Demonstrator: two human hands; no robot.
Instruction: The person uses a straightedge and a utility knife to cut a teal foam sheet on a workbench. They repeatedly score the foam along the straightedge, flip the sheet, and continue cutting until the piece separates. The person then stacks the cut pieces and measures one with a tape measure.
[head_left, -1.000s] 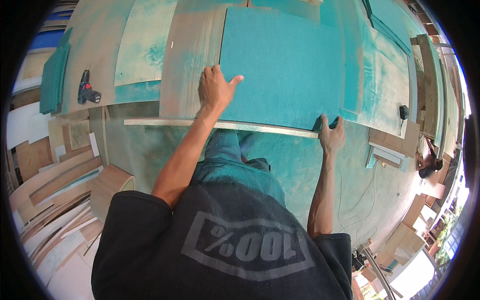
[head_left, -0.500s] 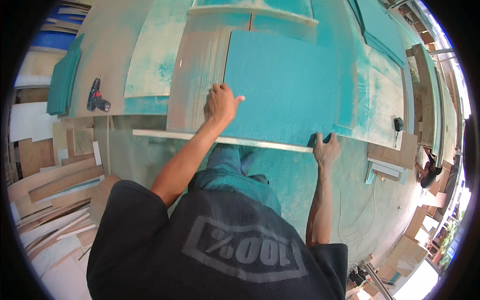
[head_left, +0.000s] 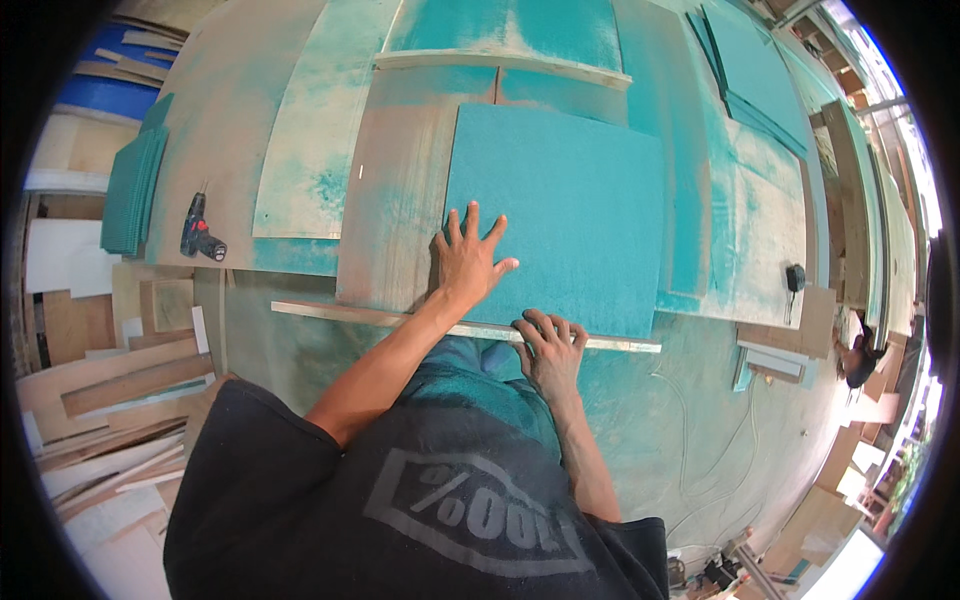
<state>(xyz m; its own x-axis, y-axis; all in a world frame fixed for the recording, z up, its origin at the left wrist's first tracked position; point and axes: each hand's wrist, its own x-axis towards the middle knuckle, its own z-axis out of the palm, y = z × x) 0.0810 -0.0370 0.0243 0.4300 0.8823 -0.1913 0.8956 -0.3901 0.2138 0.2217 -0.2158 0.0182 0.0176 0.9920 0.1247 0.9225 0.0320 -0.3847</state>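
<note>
A flat square panel painted teal lies on the worktable, its near edge along a narrow wooden strip. My left hand is spread over the panel's left part, palm down and fingers apart. My right hand is at the middle of the near edge, its fingers bent over the panel where it meets the strip. The underside of the panel is hidden.
A cordless drill lies on the table at left, near a stack of teal panels. A small black device sits at right. More teal panels lie far right. Wood offcuts are piled at left; a cord runs across the floor.
The teal panel has shifted toward me, relative to the boards behind it. My left hand has opened flat on it. My right hand has moved left from the near right corner to mid-edge.
</note>
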